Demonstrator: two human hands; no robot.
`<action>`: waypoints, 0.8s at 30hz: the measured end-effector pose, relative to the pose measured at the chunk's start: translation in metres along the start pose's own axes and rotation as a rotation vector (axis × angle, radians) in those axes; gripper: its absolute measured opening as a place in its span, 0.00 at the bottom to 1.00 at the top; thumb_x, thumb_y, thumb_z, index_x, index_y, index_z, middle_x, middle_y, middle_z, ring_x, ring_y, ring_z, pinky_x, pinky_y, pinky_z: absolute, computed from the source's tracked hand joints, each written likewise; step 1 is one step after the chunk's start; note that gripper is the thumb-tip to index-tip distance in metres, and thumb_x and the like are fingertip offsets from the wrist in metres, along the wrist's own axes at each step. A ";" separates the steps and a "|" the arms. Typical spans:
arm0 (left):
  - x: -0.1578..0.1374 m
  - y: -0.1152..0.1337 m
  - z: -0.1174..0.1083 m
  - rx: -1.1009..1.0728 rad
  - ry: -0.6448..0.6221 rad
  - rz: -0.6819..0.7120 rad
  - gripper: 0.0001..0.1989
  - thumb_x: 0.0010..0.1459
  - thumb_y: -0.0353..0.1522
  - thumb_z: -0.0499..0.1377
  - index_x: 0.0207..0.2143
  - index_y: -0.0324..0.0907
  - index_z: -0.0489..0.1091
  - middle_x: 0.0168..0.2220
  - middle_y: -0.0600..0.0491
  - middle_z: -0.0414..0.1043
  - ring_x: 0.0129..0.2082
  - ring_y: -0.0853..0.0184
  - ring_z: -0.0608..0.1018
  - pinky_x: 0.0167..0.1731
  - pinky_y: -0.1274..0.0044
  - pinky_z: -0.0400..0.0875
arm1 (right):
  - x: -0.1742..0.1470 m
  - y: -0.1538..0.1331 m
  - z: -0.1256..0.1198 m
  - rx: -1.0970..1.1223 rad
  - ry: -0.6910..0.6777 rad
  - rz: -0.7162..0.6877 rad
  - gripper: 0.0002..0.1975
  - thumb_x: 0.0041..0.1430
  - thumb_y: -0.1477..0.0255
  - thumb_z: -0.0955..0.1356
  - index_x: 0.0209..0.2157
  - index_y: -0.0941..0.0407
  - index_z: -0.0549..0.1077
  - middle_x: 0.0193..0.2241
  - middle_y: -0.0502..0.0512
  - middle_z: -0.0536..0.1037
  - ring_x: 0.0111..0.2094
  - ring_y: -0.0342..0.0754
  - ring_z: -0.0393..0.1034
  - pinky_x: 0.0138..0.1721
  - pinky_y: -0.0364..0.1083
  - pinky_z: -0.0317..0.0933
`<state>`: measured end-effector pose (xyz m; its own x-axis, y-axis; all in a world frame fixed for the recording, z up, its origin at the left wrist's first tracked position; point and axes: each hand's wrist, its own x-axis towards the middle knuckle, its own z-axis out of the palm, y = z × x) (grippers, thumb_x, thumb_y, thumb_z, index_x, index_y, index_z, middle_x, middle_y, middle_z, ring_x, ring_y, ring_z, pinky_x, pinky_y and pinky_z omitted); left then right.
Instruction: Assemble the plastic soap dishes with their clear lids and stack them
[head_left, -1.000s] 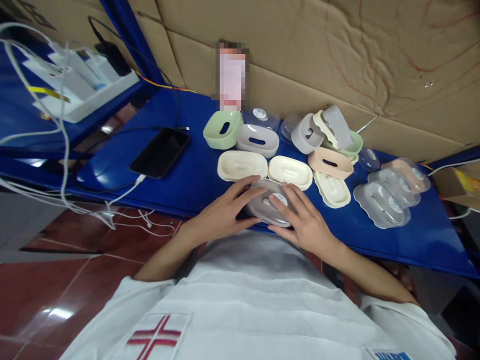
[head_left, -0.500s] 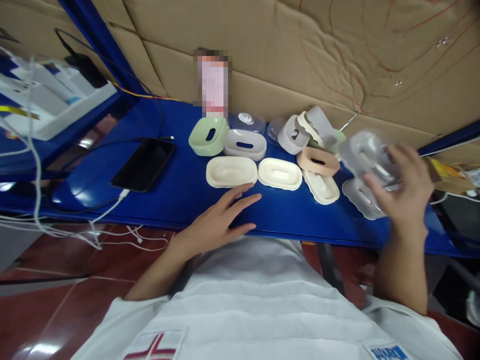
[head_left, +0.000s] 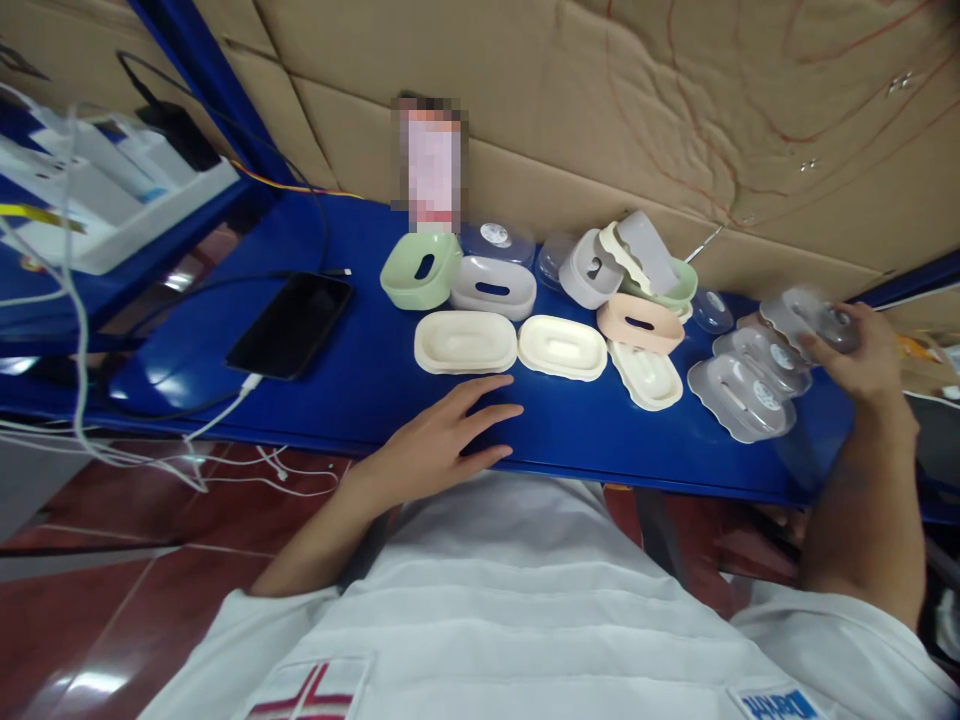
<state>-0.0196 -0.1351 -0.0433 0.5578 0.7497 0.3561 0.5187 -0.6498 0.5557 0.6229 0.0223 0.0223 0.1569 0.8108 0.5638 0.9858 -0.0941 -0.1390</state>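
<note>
At the right end of the blue table, my right hand [head_left: 870, 360] has its fingers around a clear plastic cover [head_left: 799, 312]. Just in front of that lie two more clear covers, a nearer one [head_left: 739, 395] and one behind it [head_left: 776, 358], both with round stickers. My left hand [head_left: 431, 445] rests at the front edge, fingers spread and holding nothing. Closest to it are two cream oval trays, a left one [head_left: 465, 343] and a right one [head_left: 562, 348]. A third cream tray [head_left: 649, 378] lies partly under a peach slotted case [head_left: 641, 322].
Behind the trays stand a green slotted case [head_left: 420, 272], a grey slotted case [head_left: 493, 288] and a pile with a grey case [head_left: 590, 270]. A black phone [head_left: 289, 325] with a cable lies left. Cardboard [head_left: 525, 110] walls the back; white cables hang at the left edge.
My right hand has carried the clear cover right and back, uncovering other clear covers on the table. My left hand has hardly moved. The view has shifted slightly.
</note>
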 end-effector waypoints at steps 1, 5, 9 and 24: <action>0.000 0.000 0.000 0.003 -0.005 0.002 0.22 0.74 0.39 0.62 0.67 0.51 0.70 0.74 0.44 0.62 0.72 0.51 0.70 0.69 0.55 0.71 | 0.002 -0.007 -0.004 -0.009 0.007 0.012 0.39 0.59 0.44 0.72 0.61 0.59 0.80 0.61 0.87 0.75 0.67 0.70 0.69 0.59 0.69 0.62; 0.003 0.003 0.001 0.096 0.043 0.006 0.21 0.74 0.37 0.61 0.67 0.50 0.70 0.76 0.43 0.58 0.76 0.48 0.63 0.73 0.49 0.62 | -0.006 -0.073 -0.027 0.073 0.021 -0.153 0.41 0.63 0.45 0.71 0.67 0.59 0.75 0.62 0.86 0.75 0.70 0.69 0.67 0.64 0.67 0.59; 0.008 0.003 0.009 0.314 0.223 -0.182 0.25 0.72 0.39 0.62 0.69 0.50 0.67 0.77 0.39 0.54 0.78 0.37 0.54 0.72 0.34 0.44 | -0.047 -0.188 -0.046 0.237 -0.365 -0.550 0.27 0.72 0.52 0.67 0.63 0.51 0.79 0.56 0.72 0.83 0.57 0.66 0.80 0.57 0.62 0.70; 0.009 0.008 0.006 0.375 0.123 -0.088 0.17 0.75 0.36 0.59 0.63 0.55 0.74 0.77 0.46 0.59 0.78 0.39 0.57 0.70 0.32 0.34 | -0.112 -0.292 -0.013 0.536 -0.455 -0.952 0.17 0.78 0.65 0.64 0.61 0.52 0.77 0.57 0.59 0.83 0.59 0.56 0.77 0.62 0.57 0.66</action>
<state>-0.0071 -0.1343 -0.0401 0.4307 0.7993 0.4191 0.7744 -0.5658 0.2831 0.3186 -0.0485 0.0099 -0.7693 0.5650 0.2983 0.5265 0.8251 -0.2049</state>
